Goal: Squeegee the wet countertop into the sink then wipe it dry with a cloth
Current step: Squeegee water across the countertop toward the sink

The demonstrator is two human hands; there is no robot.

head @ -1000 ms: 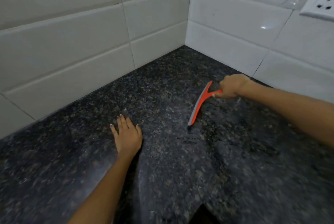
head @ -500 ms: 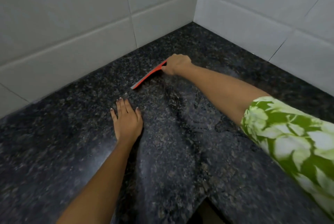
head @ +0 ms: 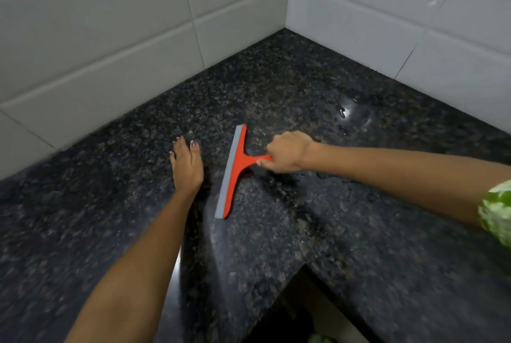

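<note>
Granite counter (head: 276, 88) is braced by the flat, spread left hand (head: 187, 165); the squeegee (head: 231, 174), gripped by the right hand (head: 286, 152), should be drawn evenly, blade pressed flat.

The handle of the orange plastic squeegee with a grey rubber blade (head: 232, 174) is mostly hidden inside the curled fingers of the right hand (head: 287, 152), so its end cannot be seen. The palm of the left hand (head: 187, 163) faces down on the dark speckled granite table (head: 276, 88) and is hidden. The green and white patterned sleeve (head: 496, 211) is blurred and cut off by the right edge. Both arms are cut by the picture's edges. The table near the bottom edge is blurred.
</note>
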